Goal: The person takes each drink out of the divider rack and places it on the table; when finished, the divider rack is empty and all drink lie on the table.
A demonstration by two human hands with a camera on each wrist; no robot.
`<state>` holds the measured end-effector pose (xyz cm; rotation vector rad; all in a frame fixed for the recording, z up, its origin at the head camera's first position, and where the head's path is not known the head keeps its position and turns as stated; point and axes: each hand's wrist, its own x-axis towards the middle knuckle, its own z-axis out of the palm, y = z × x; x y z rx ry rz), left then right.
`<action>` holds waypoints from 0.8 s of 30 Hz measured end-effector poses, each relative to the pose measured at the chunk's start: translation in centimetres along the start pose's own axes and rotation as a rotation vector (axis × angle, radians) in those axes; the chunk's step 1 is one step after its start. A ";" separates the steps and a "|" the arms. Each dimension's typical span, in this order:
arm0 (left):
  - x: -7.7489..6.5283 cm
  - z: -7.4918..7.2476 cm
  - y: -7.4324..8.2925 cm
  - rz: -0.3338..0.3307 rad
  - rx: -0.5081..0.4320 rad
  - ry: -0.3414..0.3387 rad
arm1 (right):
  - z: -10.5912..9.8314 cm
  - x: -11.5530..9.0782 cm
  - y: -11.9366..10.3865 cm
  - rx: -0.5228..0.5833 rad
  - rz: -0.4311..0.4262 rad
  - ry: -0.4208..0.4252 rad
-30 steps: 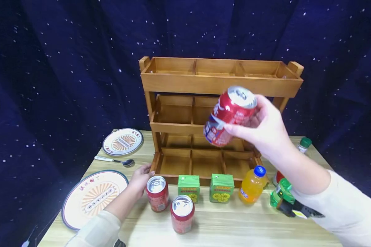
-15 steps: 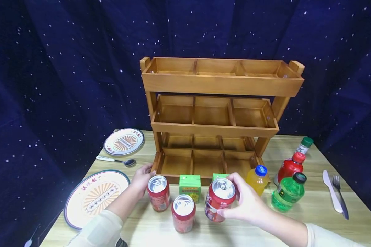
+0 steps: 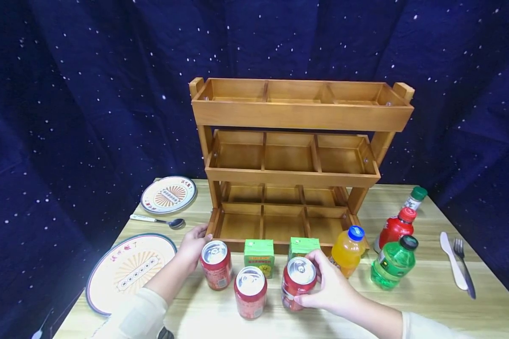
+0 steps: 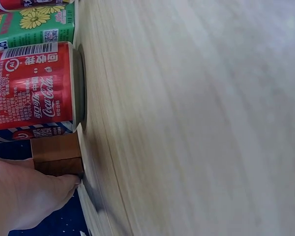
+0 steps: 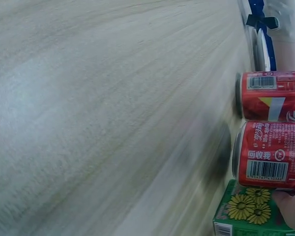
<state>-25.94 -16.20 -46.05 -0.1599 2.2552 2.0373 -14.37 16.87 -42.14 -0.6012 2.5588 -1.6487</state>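
Note:
My right hand (image 3: 332, 287) holds a red Coke can (image 3: 299, 282) upright at the tabletop, in front of the right-hand green drink carton (image 3: 304, 246). In the right wrist view the thumb lies against this can (image 5: 270, 152); whether its base touches the table I cannot tell. My left hand (image 3: 192, 247) grips the lower front left corner of the three-tier wooden rack (image 3: 233, 176); the left wrist view shows fingers and thumb at that corner (image 4: 59, 155). Two more Coke cans stand nearby, one beside the left hand (image 3: 216, 266) and one in the middle (image 3: 250, 294).
A second green carton (image 3: 258, 256) and an orange drink bottle (image 3: 348, 252) stand before the rack. To the right are a green bottle (image 3: 393, 263), a red bottle (image 3: 396, 228), a green-capped shaker (image 3: 414, 198), a knife (image 3: 453, 261) and a fork (image 3: 464, 268). Plates (image 3: 129, 275) and a spoon (image 3: 159, 220) lie left.
My right hand has brought the Coke can down from in front of the rack's upper tiers to the tabletop, right of the middle can. The left hand stays on the rack corner.

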 end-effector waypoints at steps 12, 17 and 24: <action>0.2 0.0 -0.2 -0.008 0.000 -0.010 | 0.7 -0.5 1.2 0.060 0.030 0.030; 0.2 -0.3 -0.1 0.027 0.069 -0.022 | 0.7 -0.6 1.3 0.018 0.026 0.041; -0.9 -2.2 1.8 0.324 0.631 0.002 | -1.3 -1.0 -0.5 -0.186 -0.196 0.087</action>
